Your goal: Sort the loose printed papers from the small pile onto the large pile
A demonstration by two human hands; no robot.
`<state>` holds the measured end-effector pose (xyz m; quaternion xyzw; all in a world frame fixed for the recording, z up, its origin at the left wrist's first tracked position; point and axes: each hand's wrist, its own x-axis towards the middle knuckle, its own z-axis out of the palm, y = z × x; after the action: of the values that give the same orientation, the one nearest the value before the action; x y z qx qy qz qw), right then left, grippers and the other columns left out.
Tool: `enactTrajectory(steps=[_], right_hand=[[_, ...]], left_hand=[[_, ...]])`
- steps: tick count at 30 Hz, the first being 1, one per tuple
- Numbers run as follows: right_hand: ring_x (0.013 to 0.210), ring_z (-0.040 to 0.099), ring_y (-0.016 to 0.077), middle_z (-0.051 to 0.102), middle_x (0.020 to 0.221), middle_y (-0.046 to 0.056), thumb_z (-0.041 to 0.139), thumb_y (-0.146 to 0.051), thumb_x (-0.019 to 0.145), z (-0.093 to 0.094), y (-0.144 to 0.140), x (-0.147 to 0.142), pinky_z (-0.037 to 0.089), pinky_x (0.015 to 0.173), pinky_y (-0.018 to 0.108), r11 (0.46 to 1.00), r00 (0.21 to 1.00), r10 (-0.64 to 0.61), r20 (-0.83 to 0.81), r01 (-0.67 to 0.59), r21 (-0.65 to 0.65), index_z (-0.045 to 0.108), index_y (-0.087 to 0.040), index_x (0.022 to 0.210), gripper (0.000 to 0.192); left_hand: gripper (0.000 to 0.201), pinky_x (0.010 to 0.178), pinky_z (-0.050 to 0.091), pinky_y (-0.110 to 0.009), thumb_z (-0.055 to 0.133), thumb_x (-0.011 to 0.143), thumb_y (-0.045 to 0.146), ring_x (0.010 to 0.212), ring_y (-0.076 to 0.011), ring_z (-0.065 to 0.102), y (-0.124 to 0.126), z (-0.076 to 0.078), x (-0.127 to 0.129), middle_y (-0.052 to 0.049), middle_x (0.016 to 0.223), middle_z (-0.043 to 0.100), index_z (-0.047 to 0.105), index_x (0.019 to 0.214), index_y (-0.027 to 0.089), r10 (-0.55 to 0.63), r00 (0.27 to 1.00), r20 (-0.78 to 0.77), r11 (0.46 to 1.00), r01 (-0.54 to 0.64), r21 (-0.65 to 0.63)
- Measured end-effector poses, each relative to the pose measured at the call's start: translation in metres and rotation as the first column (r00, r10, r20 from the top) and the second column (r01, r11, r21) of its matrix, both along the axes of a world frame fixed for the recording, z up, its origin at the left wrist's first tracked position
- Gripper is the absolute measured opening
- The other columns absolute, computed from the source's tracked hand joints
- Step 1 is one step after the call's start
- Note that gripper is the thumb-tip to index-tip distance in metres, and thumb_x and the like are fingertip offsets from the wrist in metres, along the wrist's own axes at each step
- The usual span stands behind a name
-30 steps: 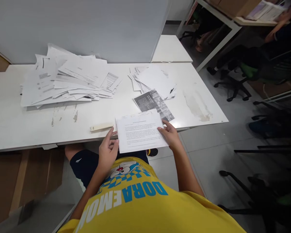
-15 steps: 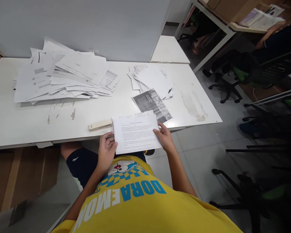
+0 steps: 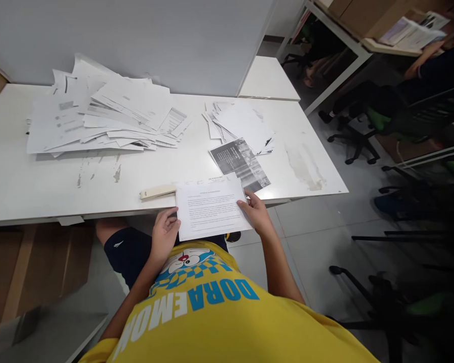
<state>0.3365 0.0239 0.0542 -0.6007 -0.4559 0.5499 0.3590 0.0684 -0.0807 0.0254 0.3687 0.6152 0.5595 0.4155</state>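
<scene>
Plainly the printed sheet (image 3: 211,208) is light and floppy — left hand (image 3: 165,236) and right hand (image 3: 256,214) pinch its side edges (best there, judging by its limpness) above the table (image 3: 22,186).

a white printed sheet (image 3: 211,209) lies tilted over the desk's (image 3: 30,191) near edge, text side up.
</scene>
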Motion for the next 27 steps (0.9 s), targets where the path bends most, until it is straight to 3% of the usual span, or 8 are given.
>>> enactTrajectory(steps=[9,12,14,15,18,23,27], right_hand=[[0.067,0.061,0.0189,0.067,0.076,0.001,0.071,-0.048,0.071,0.002,-0.008,-0.001,0.048,0.061,0.031,0.999,1.0,0.001,-0.01,-0.001,0.039,0.061,-0.02,0.119,0.056],[0.067,0.062,0.0194,0.067,0.075,0.001,0.071,-0.047,0.07,0.0,-0.006,-0.006,0.049,0.061,0.031,1.0,1.0,-0.006,-0.011,0.006,0.028,0.061,-0.02,0.12,0.058],[0.067,0.062,0.0194,0.067,0.074,0.001,0.07,-0.046,0.07,0.0,-0.004,-0.011,0.049,0.061,0.032,1.0,1.0,-0.003,-0.02,0.003,0.028,0.061,-0.02,0.12,0.057],[0.067,0.062,0.0195,0.068,0.075,0.001,0.07,-0.046,0.071,0.0,-0.002,-0.013,0.05,0.061,0.032,0.999,1.0,0.005,-0.025,-0.005,0.033,0.061,-0.021,0.12,0.056],[0.069,0.063,0.0199,0.07,0.079,0.002,0.067,-0.045,0.072,-0.001,0.007,-0.022,0.05,0.063,0.032,0.997,0.999,0.036,-0.032,-0.034,0.07,0.061,-0.022,0.119,0.053],[0.067,0.061,0.0184,0.068,0.076,0.0,0.065,-0.043,0.071,-0.005,0.022,-0.035,0.048,0.061,0.03,0.994,0.999,0.05,0.0,-0.049,0.099,0.06,-0.022,0.114,0.048],[0.069,0.061,0.0183,0.068,0.08,0.0,0.062,-0.043,0.072,-0.005,0.023,-0.04,0.047,0.061,0.029,0.993,0.998,0.056,0.016,-0.057,0.101,0.06,-0.022,0.114,0.047]], left_hand=[[0.033,0.081,0.059,-0.031,0.068,0.08,0.034,0.086,-0.0141,0.067,-0.003,-0.002,0.002,-0.009,0.118,0.06,0.069,0.11,0.021,-0.015,1.0,-0.003,1.0,0.015,-0.017],[0.031,0.082,0.059,-0.032,0.063,0.084,0.032,0.086,-0.0146,0.067,-0.012,0.001,-0.001,-0.009,0.119,0.059,0.068,0.113,0.022,0.016,0.988,-0.153,1.0,-0.015,0.007],[0.031,0.09,0.057,-0.038,0.059,0.086,0.028,0.093,-0.0183,0.066,-0.017,0.005,-0.006,-0.01,0.118,0.06,0.069,0.116,0.022,0.092,0.914,-0.395,0.995,-0.069,0.071],[0.032,0.096,0.055,-0.042,0.058,0.087,0.026,0.099,-0.0215,0.065,-0.018,0.009,-0.01,-0.011,0.117,0.061,0.069,0.116,0.022,0.136,0.839,-0.528,0.989,-0.083,0.124],[0.039,0.115,0.039,-0.053,0.057,0.086,0.021,0.125,-0.031,0.056,-0.007,0.019,-0.028,-0.013,0.122,0.064,0.068,0.123,0.022,0.176,0.601,-0.78,0.97,0.031,0.243],[0.062,0.124,0.023,-0.054,0.047,0.091,0.022,0.15,-0.0301,0.032,0.03,0.023,-0.055,-0.011,0.159,0.04,0.039,0.152,0.019,-0.017,0.469,-0.883,0.928,0.336,0.161],[0.064,0.124,0.024,-0.053,0.045,0.09,0.019,0.148,-0.0288,0.035,0.041,0.014,-0.061,-0.011,0.157,0.043,0.036,0.154,0.019,-0.023,0.394,-0.919,0.914,0.382,0.141]])
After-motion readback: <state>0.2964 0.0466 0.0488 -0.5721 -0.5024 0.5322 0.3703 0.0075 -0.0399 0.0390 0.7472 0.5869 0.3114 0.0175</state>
